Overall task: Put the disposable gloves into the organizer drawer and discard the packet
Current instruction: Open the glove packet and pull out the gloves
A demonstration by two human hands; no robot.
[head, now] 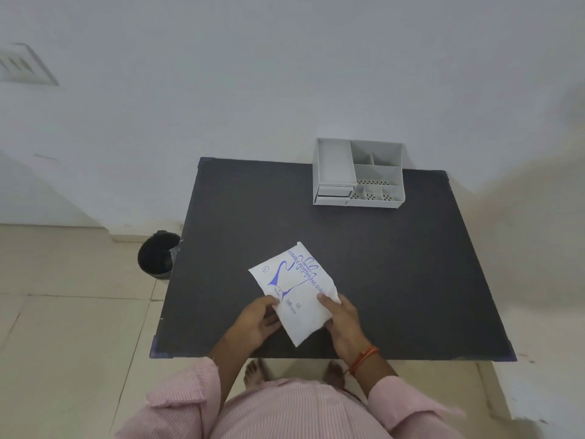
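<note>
One flat white plastic packet of disposable gloves with blue print (296, 288) lies near the front edge of the single dark grey square table (395, 264), its near end pinched by the left hand (259, 320) and right hand (343, 323). One pale grey compartmented plastic organizer with small front drawers (359, 172) stands at the table's far edge against a white wall, and one black round bin (156, 255) sits on the beige tiled floor at the left.

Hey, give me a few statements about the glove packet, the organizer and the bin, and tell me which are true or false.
1. Both hands hold the glove packet. True.
2. The organizer stands at the table's near edge. False: it stands at the far edge, by the wall.
3. The bin stands on the floor left of the table. True.
4. The organizer's drawers are pulled fully out. False: they look pushed in or nearly so.
</note>
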